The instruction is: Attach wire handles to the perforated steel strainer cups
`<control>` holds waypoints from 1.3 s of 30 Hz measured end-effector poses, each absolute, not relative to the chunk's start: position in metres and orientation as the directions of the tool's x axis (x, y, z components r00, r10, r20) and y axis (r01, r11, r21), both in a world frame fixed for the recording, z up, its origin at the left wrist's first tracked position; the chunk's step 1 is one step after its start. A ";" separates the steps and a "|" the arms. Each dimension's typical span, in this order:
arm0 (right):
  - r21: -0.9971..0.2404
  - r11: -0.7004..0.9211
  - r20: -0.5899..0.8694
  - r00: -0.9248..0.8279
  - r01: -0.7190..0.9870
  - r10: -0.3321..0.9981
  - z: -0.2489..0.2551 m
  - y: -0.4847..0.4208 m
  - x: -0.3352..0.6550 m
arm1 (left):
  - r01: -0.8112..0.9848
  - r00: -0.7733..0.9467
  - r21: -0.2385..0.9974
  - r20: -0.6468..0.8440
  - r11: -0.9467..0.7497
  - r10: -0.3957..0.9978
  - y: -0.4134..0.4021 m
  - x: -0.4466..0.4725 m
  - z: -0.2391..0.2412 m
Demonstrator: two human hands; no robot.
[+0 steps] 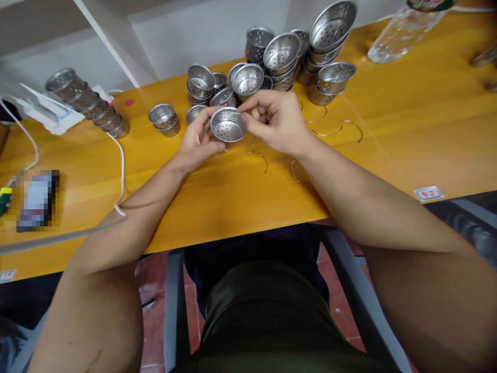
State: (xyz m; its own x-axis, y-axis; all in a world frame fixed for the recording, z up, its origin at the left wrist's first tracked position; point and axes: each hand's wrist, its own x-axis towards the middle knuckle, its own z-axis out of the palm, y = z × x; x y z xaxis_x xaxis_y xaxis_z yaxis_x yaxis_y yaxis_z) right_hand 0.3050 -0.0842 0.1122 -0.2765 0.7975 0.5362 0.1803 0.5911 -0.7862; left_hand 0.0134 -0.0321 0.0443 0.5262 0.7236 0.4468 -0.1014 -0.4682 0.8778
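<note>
A small perforated metal strainer basket [229, 126] is held above the table, tilted so that its open top faces me. My left hand [200, 135] is closed around its left side, thumb below the rim. At the right rim, the thumb and fingers of my right hand [274, 122] are pinched together; whether a thin wire is also between them is hard to make out. Below and right of my hands lie several thin curved wires, one of them a bent wire [259, 159] near the middle and another wire [353, 126] farther right.
Stacked perforated baskets [281, 54] crowd the back of the wooden table [233, 207]. A tall leaning stack [87, 101] and a smaller pair [165, 119] stand left. A white cable [122, 171] crosses near my left forearm. There is a phone [38, 201] at left and a water bottle [406, 31] back right.
</note>
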 end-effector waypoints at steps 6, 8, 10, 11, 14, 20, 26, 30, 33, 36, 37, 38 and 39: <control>-0.824 0.551 0.506 -0.265 0.134 0.821 0.109 -0.091 0.290 | -0.045 0.505 0.821 0.511 -0.570 0.696 -0.032 0.019 0.044; -0.828 0.546 0.506 -0.251 0.129 0.825 0.112 -0.094 0.289 | -0.019 0.478 0.820 0.510 -0.572 0.715 -0.031 0.018 0.043; -0.819 0.559 0.525 -0.226 0.128 0.820 0.115 -0.094 0.290 | -0.005 0.460 0.827 0.502 -0.563 0.733 -0.031 0.017 0.043; -0.813 0.568 0.537 -0.214 0.127 0.816 0.116 -0.094 0.292 | -0.001 0.456 0.831 0.496 -0.557 0.739 -0.031 0.016 0.043; -0.803 0.582 0.554 -0.200 0.129 0.808 0.118 -0.091 0.297 | -0.015 0.460 0.854 0.468 -0.520 0.754 -0.032 0.015 0.044; -0.807 0.575 0.535 -0.246 0.134 0.809 0.115 -0.090 0.297 | -0.113 0.488 0.902 0.415 -0.416 0.768 -0.038 0.014 0.048; -0.834 0.529 0.478 -0.273 0.155 0.835 0.114 -0.100 0.284 | -0.060 0.502 0.879 0.436 -0.473 0.747 -0.041 0.018 0.055; -0.835 0.516 0.467 -0.250 0.189 0.848 0.120 -0.105 0.284 | -0.040 0.499 0.886 0.419 -0.462 0.759 -0.037 0.023 0.055; -0.822 0.534 0.495 -0.215 0.198 0.842 0.125 -0.102 0.291 | -0.052 0.498 0.893 0.411 -0.447 0.763 -0.038 0.025 0.056; -0.815 0.540 0.502 -0.207 0.210 0.839 0.126 -0.098 0.298 | -0.041 0.513 0.898 0.394 -0.437 0.763 -0.042 0.024 0.059; -0.813 0.542 0.502 -0.216 0.213 0.837 0.126 -0.097 0.300 | -0.037 0.516 0.899 0.392 -0.437 0.762 -0.043 0.023 0.060; -0.808 0.548 0.505 -0.225 0.216 0.833 0.125 -0.096 0.301 | -0.034 0.517 0.897 0.393 -0.441 0.760 -0.045 0.022 0.061; -0.803 0.556 0.511 -0.233 0.216 0.828 0.125 -0.096 0.302 | -0.032 0.515 0.894 0.398 -0.447 0.759 -0.046 0.022 0.062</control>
